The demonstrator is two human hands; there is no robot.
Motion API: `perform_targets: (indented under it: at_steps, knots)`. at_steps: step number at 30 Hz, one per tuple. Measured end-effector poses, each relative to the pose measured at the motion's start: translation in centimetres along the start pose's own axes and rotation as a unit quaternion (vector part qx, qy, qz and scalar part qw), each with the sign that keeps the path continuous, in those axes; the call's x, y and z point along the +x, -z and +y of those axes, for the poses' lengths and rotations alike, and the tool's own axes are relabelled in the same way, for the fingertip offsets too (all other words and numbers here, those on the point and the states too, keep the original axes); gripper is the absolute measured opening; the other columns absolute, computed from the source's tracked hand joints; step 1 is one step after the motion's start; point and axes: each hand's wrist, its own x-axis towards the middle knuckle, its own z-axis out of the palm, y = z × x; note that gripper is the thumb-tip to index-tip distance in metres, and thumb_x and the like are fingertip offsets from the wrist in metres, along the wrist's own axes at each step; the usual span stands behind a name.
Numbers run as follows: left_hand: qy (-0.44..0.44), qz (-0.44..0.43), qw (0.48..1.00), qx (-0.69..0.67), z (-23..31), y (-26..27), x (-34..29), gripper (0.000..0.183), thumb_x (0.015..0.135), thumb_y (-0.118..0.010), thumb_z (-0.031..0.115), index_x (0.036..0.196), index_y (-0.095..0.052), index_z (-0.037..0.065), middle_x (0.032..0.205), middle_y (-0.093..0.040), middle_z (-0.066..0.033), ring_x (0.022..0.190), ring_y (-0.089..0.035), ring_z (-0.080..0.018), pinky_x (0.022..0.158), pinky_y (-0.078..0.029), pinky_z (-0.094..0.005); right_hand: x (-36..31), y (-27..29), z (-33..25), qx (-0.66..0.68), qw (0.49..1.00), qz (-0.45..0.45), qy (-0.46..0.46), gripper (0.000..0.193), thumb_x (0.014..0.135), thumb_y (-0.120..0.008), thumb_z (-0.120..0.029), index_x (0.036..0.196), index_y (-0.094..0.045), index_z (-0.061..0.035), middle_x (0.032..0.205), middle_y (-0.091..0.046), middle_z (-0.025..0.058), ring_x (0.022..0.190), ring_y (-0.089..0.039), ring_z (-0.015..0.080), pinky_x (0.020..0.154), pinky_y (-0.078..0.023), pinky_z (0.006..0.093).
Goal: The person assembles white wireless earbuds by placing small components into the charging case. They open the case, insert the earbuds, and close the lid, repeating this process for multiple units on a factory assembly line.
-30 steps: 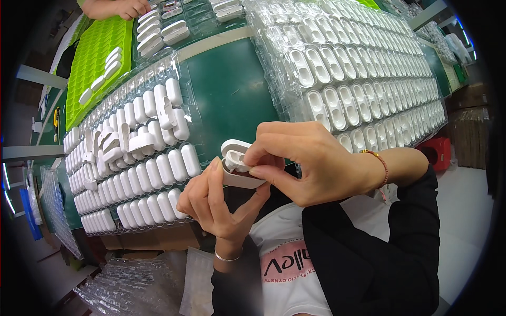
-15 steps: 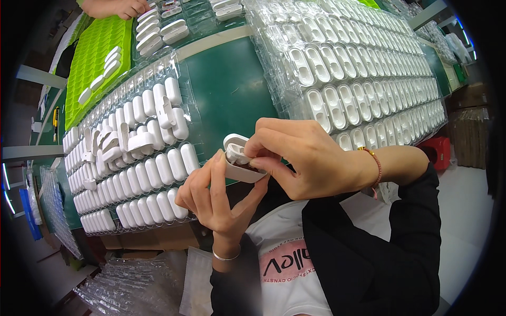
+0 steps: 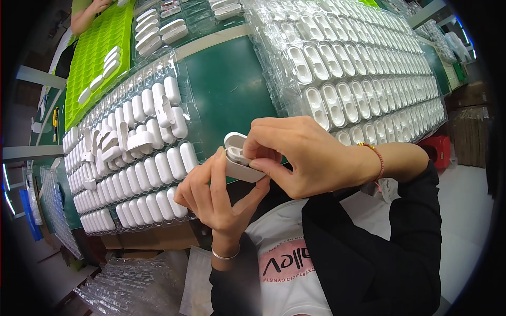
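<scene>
The left hand [image 3: 216,195] is holding a small white case [image 3: 245,171] above the near edge of the green table [image 3: 226,79], between the two big trays, and its index finger and thumb are clamping the case at the two ends. The lid [image 3: 234,139] is standing open on the far side of the case. The right hand [image 3: 303,158] is reaching in from the right, and its thumb and index finger are closing together on the white inner part [image 3: 238,154], which is sitting in the mouth of the case (the exact contact of the fingertips is partly hiding behind the hand). On the left, a clear tray [image 3: 141,78] is carrying rows of closed white cases [image 3: 161,168], and some loose white pieces [image 3: 139,141] are lying across the middle of them. On the right, another clear tray [image 3: 274,79] is holding many rows of white hollow parts [image 3: 331,59], which are facing upward. At the far left, a bright green tray [image 3: 87,66] is bearing a few white pieces [image 3: 112,60], and a co-worker's hand [image 3: 100,5] is showing near its far end
</scene>
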Motion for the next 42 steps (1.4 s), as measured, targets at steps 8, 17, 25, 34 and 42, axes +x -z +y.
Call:
perform_targets:
  at_steps: [8,17,25,34,42]
  knots:
    - [0.016,0.008,1.000,-0.005,0.3,-0.1,0.0,0.069,0.058,-0.091,0.032,0.116,-0.066,0.004,0.103,-0.065,-0.0062,0.092,-0.060,-0.0231,0.085,-0.037,-0.0370,-0.3,-0.7,0.4,0.029,0.998,0.048,0.021,0.012,0.081,-0.067,0.006,0.088,-0.060,0.0013,0.080,-0.059,0.0116,0.068,-0.062,0.0266,0.060,-0.049,0.0330]
    - [0.029,0.035,0.999,-0.004,0.4,-0.7,-0.8,0.069,0.059,-0.090,0.034,0.116,-0.065,0.004,0.104,-0.063,-0.0058,0.091,-0.059,-0.0226,0.084,-0.038,-0.0371,-0.6,-1.1,0.2,0.046,0.998,0.041,0.008,0.013,0.080,-0.067,0.007,0.089,-0.059,0.0012,0.080,-0.058,0.0117,0.068,-0.062,0.0263,0.060,-0.049,0.0335]
    - [0.024,0.035,0.999,0.010,0.2,-0.4,-0.9,0.069,0.062,-0.090,0.038,0.117,-0.064,0.005,0.106,-0.064,-0.0059,0.092,-0.058,-0.0227,0.085,-0.038,-0.0375,-0.1,-0.9,0.0,0.034,0.999,0.038,0.010,0.014,0.080,-0.067,0.006,0.088,-0.058,0.0007,0.080,-0.058,0.0116,0.068,-0.062,0.0270,0.059,-0.048,0.0338]
    - [0.006,0.024,1.000,0.014,-0.1,-0.3,-0.4,0.070,0.062,-0.091,0.038,0.117,-0.065,0.003,0.104,-0.065,-0.0066,0.092,-0.059,-0.0236,0.085,-0.038,-0.0367,0.1,-1.3,-0.2,-0.011,0.999,0.049,0.014,0.012,0.081,-0.067,0.003,0.088,-0.058,-0.0008,0.081,-0.059,0.0117,0.070,-0.062,0.0310,0.060,-0.048,0.0366]
    - [0.016,0.008,0.999,-0.047,-0.3,-0.6,-0.1,0.075,0.054,-0.094,0.024,0.119,-0.064,0.001,0.107,-0.064,-0.0091,0.095,-0.059,-0.0256,0.085,-0.039,-0.0363,-0.2,-1.5,0.6,0.062,0.996,0.055,-0.019,0.011,0.081,-0.067,-0.001,0.087,-0.058,-0.0010,0.082,-0.062,0.0140,0.074,-0.062,0.0350,0.065,-0.049,0.0401]
